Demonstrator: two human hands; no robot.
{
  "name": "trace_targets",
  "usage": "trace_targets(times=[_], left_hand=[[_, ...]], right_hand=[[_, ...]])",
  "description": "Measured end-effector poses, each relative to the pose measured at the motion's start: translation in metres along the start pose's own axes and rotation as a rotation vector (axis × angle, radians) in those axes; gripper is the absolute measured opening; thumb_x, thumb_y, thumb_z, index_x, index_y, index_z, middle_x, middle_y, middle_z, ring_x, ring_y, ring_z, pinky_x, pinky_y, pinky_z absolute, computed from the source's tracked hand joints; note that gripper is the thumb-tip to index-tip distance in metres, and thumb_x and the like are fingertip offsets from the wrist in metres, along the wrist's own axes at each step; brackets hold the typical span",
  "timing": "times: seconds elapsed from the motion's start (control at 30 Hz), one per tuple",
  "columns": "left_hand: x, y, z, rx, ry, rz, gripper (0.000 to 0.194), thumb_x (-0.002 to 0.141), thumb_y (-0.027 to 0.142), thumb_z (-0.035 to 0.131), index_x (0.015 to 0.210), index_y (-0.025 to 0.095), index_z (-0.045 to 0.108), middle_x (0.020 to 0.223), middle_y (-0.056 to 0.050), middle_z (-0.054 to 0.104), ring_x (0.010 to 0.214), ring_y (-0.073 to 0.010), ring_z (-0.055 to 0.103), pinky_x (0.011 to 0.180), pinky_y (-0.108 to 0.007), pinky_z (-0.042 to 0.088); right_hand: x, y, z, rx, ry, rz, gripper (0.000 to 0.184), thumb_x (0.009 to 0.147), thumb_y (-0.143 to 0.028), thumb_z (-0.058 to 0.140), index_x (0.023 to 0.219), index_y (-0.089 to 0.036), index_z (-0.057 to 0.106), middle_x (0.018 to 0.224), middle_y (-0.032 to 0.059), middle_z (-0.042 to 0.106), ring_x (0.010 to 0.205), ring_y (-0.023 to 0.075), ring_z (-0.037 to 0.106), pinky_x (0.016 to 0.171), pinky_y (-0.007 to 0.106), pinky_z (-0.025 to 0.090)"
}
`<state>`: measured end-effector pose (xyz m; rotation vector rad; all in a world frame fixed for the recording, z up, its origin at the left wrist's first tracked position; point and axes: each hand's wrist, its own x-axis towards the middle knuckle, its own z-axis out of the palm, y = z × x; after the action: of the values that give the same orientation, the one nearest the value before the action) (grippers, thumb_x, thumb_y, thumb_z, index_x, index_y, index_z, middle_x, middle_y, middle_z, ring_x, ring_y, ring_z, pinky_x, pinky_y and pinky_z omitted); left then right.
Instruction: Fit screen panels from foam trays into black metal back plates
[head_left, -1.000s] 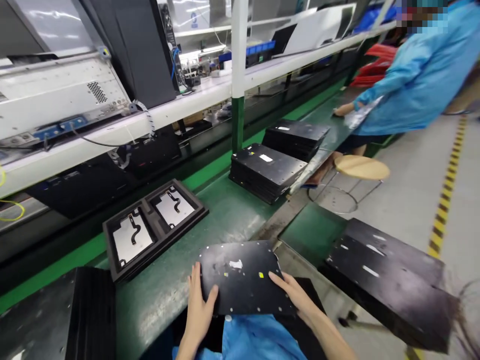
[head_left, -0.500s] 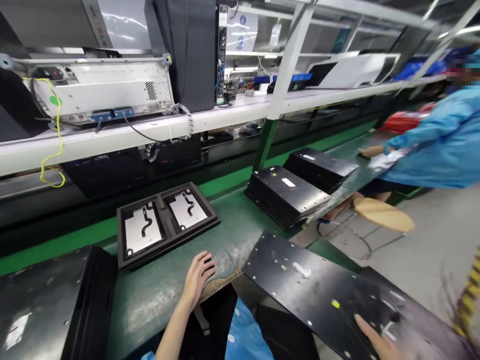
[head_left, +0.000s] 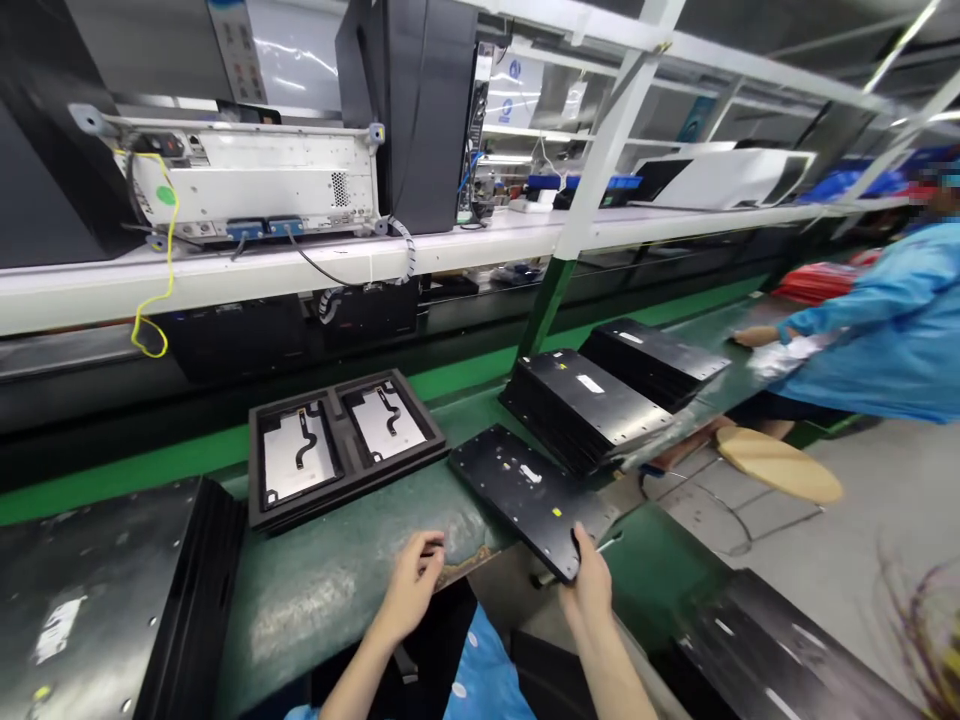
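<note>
My right hand (head_left: 587,585) grips the near corner of a flat black plate (head_left: 529,490), which lies at an angle over the front edge of the green bench (head_left: 360,590). My left hand (head_left: 412,585) rests on the bench edge with its fingers curled, holding nothing that I can see. A black tray (head_left: 341,445) with two silver panels sits just beyond my left hand. Two stacks of black plates (head_left: 589,405) stand to the right of the tray.
A tall stack of black plates (head_left: 90,610) fills the bench at lower left. Another black stack (head_left: 772,660) lies at lower right by the floor. A person in a blue coat (head_left: 877,320) works at the far right, near a wooden stool (head_left: 780,465). A white shelf (head_left: 300,265) carries equipment.
My right hand has brought a black plate from the stack at lower right up onto the bench edge. My left hand has stayed on the bench edge and curled its fingers.
</note>
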<state>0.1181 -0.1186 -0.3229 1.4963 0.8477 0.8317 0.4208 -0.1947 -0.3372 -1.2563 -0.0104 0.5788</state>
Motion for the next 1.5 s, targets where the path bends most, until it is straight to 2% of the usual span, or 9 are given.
trace_targets(times=[0.13, 0.27, 0.37, 0.43, 0.57, 0.7, 0.9, 1.23, 1.5], left_hand=[[-0.001, 0.011, 0.010, 0.183, -0.010, 0.033, 0.035, 0.105, 0.049, 0.061, 0.123, 0.024, 0.078, 0.125, -0.011, 0.076, 0.116, -0.0271, 0.074, 0.099, -0.040, 0.062], [0.015, 0.013, 0.026, 0.277, -0.040, 0.049, 0.033, 0.103, 0.038, 0.057, 0.127, 0.024, 0.076, 0.129, -0.012, 0.075, 0.122, -0.0282, 0.072, 0.093, -0.038, 0.061], [0.035, 0.011, 0.050, 0.341, -0.091, 0.047, 0.044, 0.104, 0.038, 0.055, 0.142, 0.023, 0.070, 0.152, -0.015, 0.067, 0.142, -0.0306, 0.064, 0.113, -0.044, 0.057], [0.053, 0.010, 0.073, 0.420, -0.118, 0.028, 0.062, 0.104, 0.043, 0.056, 0.163, 0.021, 0.054, 0.175, -0.017, 0.048, 0.163, -0.0321, 0.045, 0.134, -0.051, 0.038], [0.089, 0.009, 0.121, 0.617, -0.116, -0.026, 0.090, 0.107, 0.050, 0.052, 0.182, 0.017, 0.015, 0.191, -0.015, 0.005, 0.178, -0.0300, 0.004, 0.142, -0.054, 0.012], [0.112, 0.010, 0.148, 0.765, -0.065, -0.011, 0.090, 0.109, 0.054, 0.048, 0.182, 0.018, 0.010, 0.190, -0.016, -0.005, 0.178, -0.0311, -0.003, 0.141, -0.057, 0.012], [0.136, 0.015, 0.155, 0.872, -0.127, 0.039, 0.104, 0.097, 0.063, 0.068, 0.181, 0.022, 0.023, 0.189, -0.019, -0.012, 0.177, -0.0379, -0.004, 0.138, -0.061, 0.014], [0.167, 0.024, 0.145, 0.921, -0.249, 0.041, 0.156, 0.064, 0.080, 0.094, 0.183, 0.022, 0.010, 0.180, -0.022, -0.036, 0.172, -0.0508, -0.020, 0.137, -0.069, 0.006], [0.173, 0.022, 0.137, 0.964, -0.285, 0.122, 0.162, 0.053, 0.087, 0.096, 0.182, 0.026, 0.019, 0.184, -0.023, -0.025, 0.169, -0.0552, -0.022, 0.133, -0.080, 0.002]], right_hand=[[0.026, -0.010, 0.027, 0.083, 0.109, 0.040, 0.068, 0.053, -0.061, 0.096, 0.102, -0.020, 0.072, 0.098, 0.0024, 0.079, 0.086, 0.0203, 0.073, 0.075, 0.030, 0.063], [0.036, -0.006, 0.018, 0.042, 0.094, 0.050, 0.069, 0.055, -0.066, 0.094, 0.098, -0.017, 0.073, 0.087, 0.0025, 0.076, 0.077, 0.0210, 0.069, 0.067, 0.033, 0.057], [0.028, 0.006, 0.004, -0.160, 0.053, 0.035, 0.070, 0.069, -0.083, 0.081, 0.095, -0.020, 0.069, 0.069, -0.0019, 0.067, 0.063, 0.0206, 0.061, 0.055, 0.033, 0.046], [0.021, 0.011, -0.006, -0.339, -0.050, 0.032, 0.069, 0.077, -0.087, 0.074, 0.097, -0.021, 0.067, 0.059, -0.0048, 0.058, 0.057, 0.0208, 0.057, 0.053, 0.033, 0.041], [0.011, 0.012, -0.032, -0.485, -0.344, -0.052, 0.082, 0.082, -0.074, 0.082, 0.137, -0.017, 0.061, 0.062, -0.0072, 0.061, 0.059, 0.0217, 0.059, 0.063, 0.034, 0.047], [0.010, 0.015, -0.054, -0.480, -0.465, -0.060, 0.124, 0.079, -0.065, 0.088, 0.173, -0.013, 0.026, 0.068, -0.0114, 0.058, 0.068, 0.0212, 0.060, 0.075, 0.035, 0.049], [0.027, 0.017, -0.049, -0.746, -0.343, -0.181, 0.134, 0.076, -0.063, 0.085, 0.179, -0.015, 0.015, 0.073, -0.0124, 0.050, 0.071, 0.0222, 0.060, 0.077, 0.035, 0.047], [0.041, -0.002, -0.023, -1.004, -0.354, -0.271, 0.093, 0.095, -0.063, 0.066, 0.177, -0.031, 0.037, 0.076, -0.0064, 0.055, 0.073, 0.0219, 0.063, 0.067, 0.031, 0.040], [0.096, -0.032, -0.040, -0.568, -0.306, -0.277, 0.093, 0.080, -0.065, 0.087, 0.158, -0.021, 0.063, 0.080, -0.0061, 0.061, 0.067, 0.0154, 0.049, 0.071, 0.031, 0.046]])
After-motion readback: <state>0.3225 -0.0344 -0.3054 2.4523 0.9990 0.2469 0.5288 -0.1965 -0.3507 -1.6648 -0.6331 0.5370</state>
